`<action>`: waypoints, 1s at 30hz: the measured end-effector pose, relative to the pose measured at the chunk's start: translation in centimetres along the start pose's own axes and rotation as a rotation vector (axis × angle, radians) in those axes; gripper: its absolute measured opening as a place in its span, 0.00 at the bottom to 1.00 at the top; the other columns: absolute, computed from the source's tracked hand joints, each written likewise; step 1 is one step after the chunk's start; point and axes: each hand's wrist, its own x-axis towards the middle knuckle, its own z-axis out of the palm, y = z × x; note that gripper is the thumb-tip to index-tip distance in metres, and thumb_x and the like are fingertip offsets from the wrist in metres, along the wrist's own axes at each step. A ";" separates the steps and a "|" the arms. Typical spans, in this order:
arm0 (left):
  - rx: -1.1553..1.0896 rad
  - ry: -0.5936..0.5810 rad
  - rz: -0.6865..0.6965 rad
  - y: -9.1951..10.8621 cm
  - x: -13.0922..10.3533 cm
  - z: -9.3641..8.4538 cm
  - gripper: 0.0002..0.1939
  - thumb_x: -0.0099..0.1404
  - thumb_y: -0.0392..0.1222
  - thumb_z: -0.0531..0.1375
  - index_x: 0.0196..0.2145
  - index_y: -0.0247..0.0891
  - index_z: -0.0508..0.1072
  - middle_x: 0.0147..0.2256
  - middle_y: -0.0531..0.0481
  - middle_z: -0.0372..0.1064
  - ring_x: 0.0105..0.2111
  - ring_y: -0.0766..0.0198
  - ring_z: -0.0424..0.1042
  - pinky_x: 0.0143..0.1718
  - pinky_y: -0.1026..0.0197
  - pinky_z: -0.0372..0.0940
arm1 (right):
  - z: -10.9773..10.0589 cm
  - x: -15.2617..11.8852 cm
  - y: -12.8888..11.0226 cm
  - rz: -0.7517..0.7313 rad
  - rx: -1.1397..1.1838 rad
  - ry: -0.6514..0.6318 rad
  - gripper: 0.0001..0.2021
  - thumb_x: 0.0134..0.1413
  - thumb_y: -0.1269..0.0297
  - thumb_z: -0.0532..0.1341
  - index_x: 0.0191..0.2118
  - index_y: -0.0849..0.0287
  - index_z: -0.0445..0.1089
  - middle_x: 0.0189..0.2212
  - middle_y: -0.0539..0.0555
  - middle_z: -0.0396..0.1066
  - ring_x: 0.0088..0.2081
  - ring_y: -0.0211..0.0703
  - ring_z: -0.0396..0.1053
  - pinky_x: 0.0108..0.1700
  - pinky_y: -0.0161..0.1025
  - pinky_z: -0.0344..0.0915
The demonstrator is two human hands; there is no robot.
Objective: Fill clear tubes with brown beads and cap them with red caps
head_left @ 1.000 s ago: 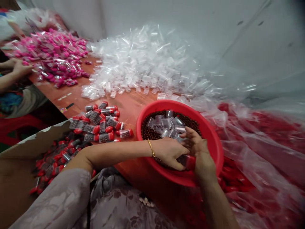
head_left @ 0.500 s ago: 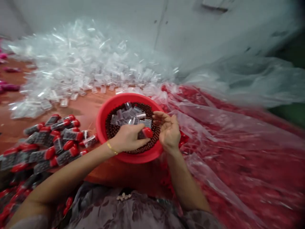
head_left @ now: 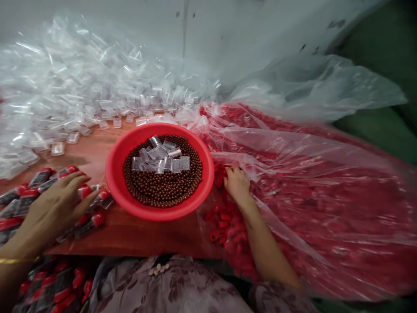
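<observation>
My left hand [head_left: 54, 208], with a yellow bracelet at the wrist, is over a heap of small clear containers with dark contents and red caps [head_left: 28, 195]. Its fingers are stretched out and apart, and I see nothing held in them. To the right of the bowl, my right hand [head_left: 237, 184] reaches down with bent fingers among loose red caps [head_left: 221, 217] at the mouth of a plastic bag. Its fingertips are partly hidden among the caps. Between both hands is a red bowl [head_left: 114, 187] of brown beads [head_left: 163, 189], with several clear containers [head_left: 158, 154] lying on top.
A large heap of clear containers [head_left: 81, 82] spreads over the orange-red table [head_left: 146, 243] at the back left. On the right lies a big clear plastic bag [head_left: 325, 191] full of red pieces. More capped containers [head_left: 55, 282] are below the table's front edge.
My left hand has moved from the bowl to the capped heap on the left and let go of a red-capped container. My right hand has moved from above the bowl to the red caps.
</observation>
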 end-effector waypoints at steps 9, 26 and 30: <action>0.042 -0.300 0.434 8.8 9.9 2.2 0.11 0.65 0.33 0.48 0.36 0.34 0.70 0.33 0.43 0.69 0.34 0.60 0.68 0.36 0.60 0.62 | -0.9 0.4 -0.4 -0.079 0.441 0.285 0.12 0.58 0.63 0.52 0.41 0.63 0.69 0.37 0.62 0.74 0.36 0.49 0.72 0.39 0.45 0.67; -0.017 -0.419 0.701 12.1 15.7 7.2 0.17 0.58 0.29 0.54 0.45 0.34 0.70 0.39 0.36 0.70 0.33 0.55 0.72 0.32 0.57 0.63 | -2.5 -2.2 -9.3 -0.236 0.939 0.293 0.06 0.55 0.68 0.56 0.38 0.57 0.68 0.35 0.53 0.72 0.31 0.39 0.71 0.36 0.40 0.69; 0.013 -0.395 0.734 11.3 16.8 8.0 0.13 0.62 0.30 0.49 0.39 0.32 0.73 0.30 0.38 0.71 0.29 0.56 0.71 0.30 0.58 0.61 | -2.7 -2.1 -9.2 -0.259 0.940 0.294 0.06 0.55 0.69 0.56 0.38 0.57 0.68 0.34 0.53 0.72 0.33 0.41 0.72 0.38 0.40 0.69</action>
